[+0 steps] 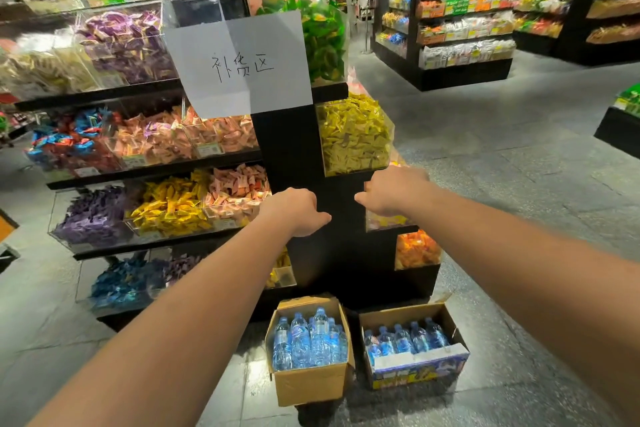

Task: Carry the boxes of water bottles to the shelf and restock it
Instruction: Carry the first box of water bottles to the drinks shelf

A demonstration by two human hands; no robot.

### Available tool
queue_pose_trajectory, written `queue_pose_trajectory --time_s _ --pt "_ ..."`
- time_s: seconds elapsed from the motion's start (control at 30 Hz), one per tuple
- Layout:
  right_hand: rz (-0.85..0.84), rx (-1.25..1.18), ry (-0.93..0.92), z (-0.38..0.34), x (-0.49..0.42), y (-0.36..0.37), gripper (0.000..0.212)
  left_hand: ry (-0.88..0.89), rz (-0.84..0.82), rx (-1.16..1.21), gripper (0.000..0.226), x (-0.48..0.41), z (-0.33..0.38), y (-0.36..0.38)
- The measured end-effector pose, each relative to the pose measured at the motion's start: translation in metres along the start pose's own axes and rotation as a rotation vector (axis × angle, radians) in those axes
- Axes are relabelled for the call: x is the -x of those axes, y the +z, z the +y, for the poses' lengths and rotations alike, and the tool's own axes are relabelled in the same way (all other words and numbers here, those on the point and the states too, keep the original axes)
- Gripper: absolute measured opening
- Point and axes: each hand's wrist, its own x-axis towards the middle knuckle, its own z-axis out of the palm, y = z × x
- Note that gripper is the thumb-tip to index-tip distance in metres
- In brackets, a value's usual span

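both my arms are stretched out in front of me. my left hand and my right hand hang in the air at about the same height, in front of the black end panel of a candy shelf. on each hand the fingers are loosely curled under and the thumb points in toward the other hand. neither hand has hold of anything, and i cannot tell whether they touch the panel.

the two boxes sit on the floor below my hands, at the foot of that panel, side by side with a narrow gap between them. the left box is plain brown cardboard, open at the top, packed with upright water bottles. the right box has a printed front and holds a row of bottles too.

a white paper sign with handwritten characters hangs on the shelf above. a clear bin of yellow candy sits just above my right hand.
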Motion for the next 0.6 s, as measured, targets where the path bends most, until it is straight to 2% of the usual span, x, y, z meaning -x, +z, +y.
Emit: queue_pose_trajectory --time_s 0.33,0.6 --pt "-0.028 -0.052 -0.082 -0.02 -0.04 0.018 0.055 -0.068 -0.038 -0.004 0.045 -0.029 -0.025 0.016" --pt "-0.098 -0.042 -0.053 -0.074 -0.079 0.039 0.058 -0.023 -0.057 -0.033 0.047 -0.065 -0.08 0.035"
